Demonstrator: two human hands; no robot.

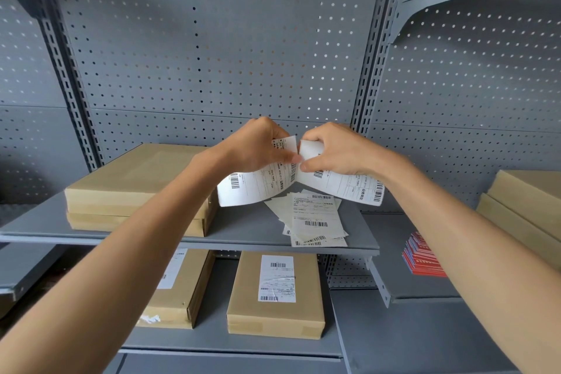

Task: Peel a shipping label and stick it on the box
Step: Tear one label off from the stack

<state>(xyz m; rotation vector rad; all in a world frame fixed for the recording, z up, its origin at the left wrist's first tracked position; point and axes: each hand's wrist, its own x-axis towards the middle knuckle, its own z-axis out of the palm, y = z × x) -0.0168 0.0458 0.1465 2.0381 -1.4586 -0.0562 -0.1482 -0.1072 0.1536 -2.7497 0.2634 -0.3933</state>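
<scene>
The label (258, 182) is being pinched at its top edge by the left hand (258, 146) and right hand (337, 150), above the shelf (243, 228); peeling is only being started. The box (133, 185), at nine o'clock, is being left bare.

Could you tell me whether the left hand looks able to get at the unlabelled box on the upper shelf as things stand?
Probably not yet: the left hand pinches a shipping label, so it is occupied. The box itself lies uncovered beside that forearm.

Stockroom: steel shelving (188, 240), labelled parcels (274, 291)
</scene>
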